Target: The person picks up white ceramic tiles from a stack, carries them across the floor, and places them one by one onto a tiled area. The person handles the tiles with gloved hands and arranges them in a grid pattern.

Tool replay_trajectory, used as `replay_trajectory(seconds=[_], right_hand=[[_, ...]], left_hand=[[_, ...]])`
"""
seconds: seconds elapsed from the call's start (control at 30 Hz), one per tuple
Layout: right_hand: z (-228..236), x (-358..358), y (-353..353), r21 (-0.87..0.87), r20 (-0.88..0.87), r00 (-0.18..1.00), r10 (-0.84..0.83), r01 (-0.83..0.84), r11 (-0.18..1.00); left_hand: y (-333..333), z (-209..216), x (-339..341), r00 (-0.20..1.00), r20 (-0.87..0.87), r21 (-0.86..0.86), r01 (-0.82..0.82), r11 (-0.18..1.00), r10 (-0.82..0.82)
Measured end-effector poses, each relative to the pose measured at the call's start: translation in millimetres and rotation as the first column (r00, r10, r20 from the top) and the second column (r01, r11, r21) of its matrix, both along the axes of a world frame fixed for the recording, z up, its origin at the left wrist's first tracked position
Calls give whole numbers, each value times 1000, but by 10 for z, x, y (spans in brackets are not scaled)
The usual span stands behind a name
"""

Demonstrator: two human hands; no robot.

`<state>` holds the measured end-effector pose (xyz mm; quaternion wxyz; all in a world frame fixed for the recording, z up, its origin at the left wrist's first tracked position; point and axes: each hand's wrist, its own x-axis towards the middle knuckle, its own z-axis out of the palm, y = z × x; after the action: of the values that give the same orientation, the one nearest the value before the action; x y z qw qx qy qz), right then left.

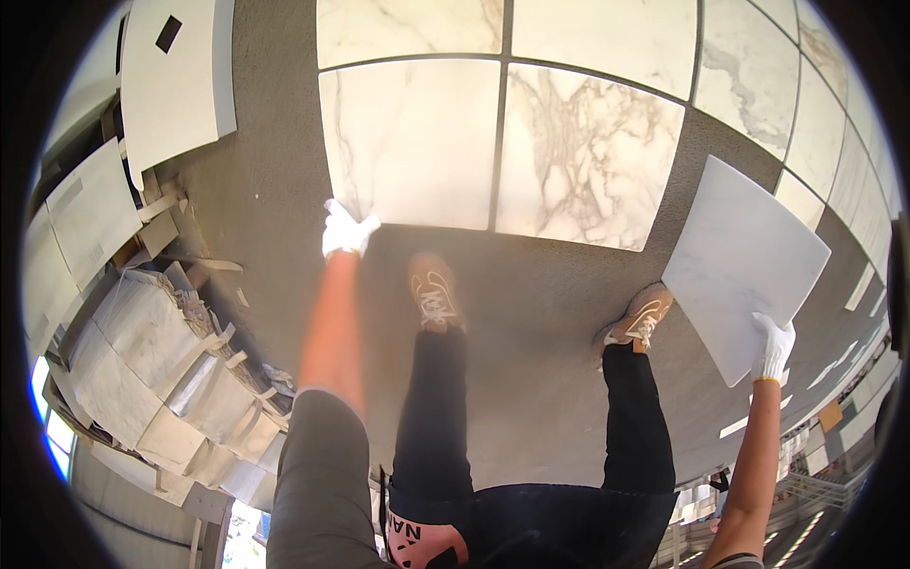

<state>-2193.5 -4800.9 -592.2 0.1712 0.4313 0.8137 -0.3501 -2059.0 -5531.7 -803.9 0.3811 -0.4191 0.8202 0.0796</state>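
Observation:
My left hand (347, 232), in a white glove, is at the near left corner of a pale marble tile (417, 142) lying on the floor. Its thumb and a finger stand apart; whether they touch the tile's edge is hard to tell. My right hand (773, 347), gloved too, grips a white marble tile (749, 256) by its near right edge. That tile is tilted, with a corner close to my right shoe (645, 313). Beside the pale tile lies a tile with brown veins (588, 152), a narrow gap between them.
More marble tiles (602, 38) lie in rows farther off and to the right. Stacked slabs (123, 360) with broken edges line the left side. A white panel with a dark diamond mark (180, 85) stands at the far left. Grey floor (531, 379) surrounds my feet.

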Motion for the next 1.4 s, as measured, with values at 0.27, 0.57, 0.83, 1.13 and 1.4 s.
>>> replay_trajectory(seconds=[0.27,0.57,0.83,1.13,1.4], right_hand=[[61,-78,0,-73,60,996,65,-60,996],[-38,-14,143,-92,18,999,29,-27,995],[-39,-2,148,-92,42,999,-3,7,996],[-10,-1,107,-73,37,999,24,-21,997],[-32,-2,162,-68,26,999,21,-19,997]], left_hand=[[1183,149,-314,792,-351,-12,529,849,-499],[1594,-79,-2423,461,-516,-182,764,619,-722],[1812,-90,-2689,614,-325,-179,707,684,-719],[1860,-179,-2824,714,-304,-144,621,771,-631],[1815,-233,-2821,623,-366,-167,686,708,-691]])
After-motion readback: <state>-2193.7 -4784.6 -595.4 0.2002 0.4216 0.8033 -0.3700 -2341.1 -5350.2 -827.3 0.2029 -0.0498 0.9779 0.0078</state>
